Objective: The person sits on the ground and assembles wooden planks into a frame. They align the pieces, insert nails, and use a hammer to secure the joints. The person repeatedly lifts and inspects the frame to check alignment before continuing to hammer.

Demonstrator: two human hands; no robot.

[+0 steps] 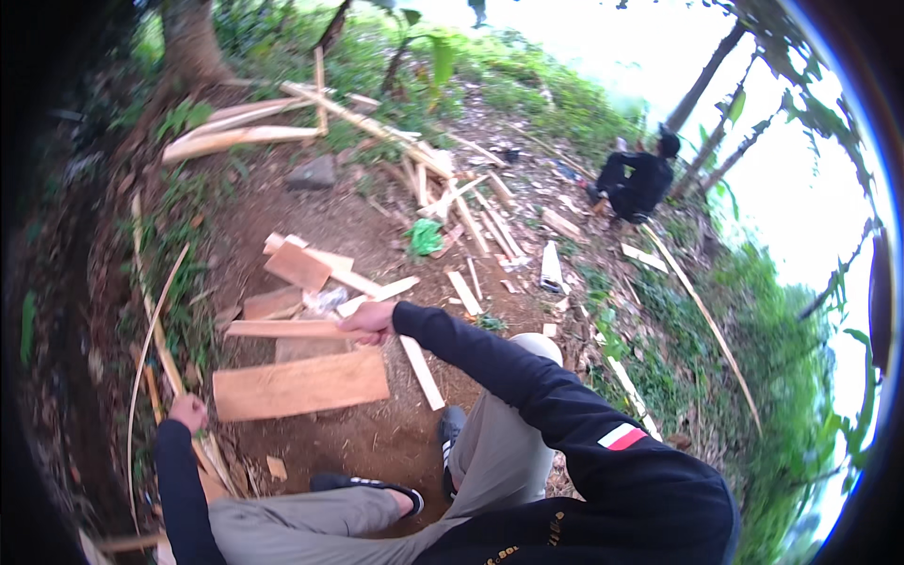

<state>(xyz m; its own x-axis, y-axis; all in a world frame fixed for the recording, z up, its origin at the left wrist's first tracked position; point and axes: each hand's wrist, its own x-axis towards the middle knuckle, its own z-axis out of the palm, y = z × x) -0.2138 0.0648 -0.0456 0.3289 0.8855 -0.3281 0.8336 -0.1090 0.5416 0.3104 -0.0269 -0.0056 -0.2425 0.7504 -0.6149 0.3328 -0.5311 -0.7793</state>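
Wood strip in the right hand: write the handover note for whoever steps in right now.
Right hand: closed on one end of a long reddish wood strip, held level above the ground.
Left hand: fist on thin pale slats at the left knee; grip unclear.
On the dirt: a wide flat board just below the strip, smaller offcuts beyond it, a white slat to the right.
Another person squats farther off.
Done: strip lifted.
Left: strip not yet set down anywhere.
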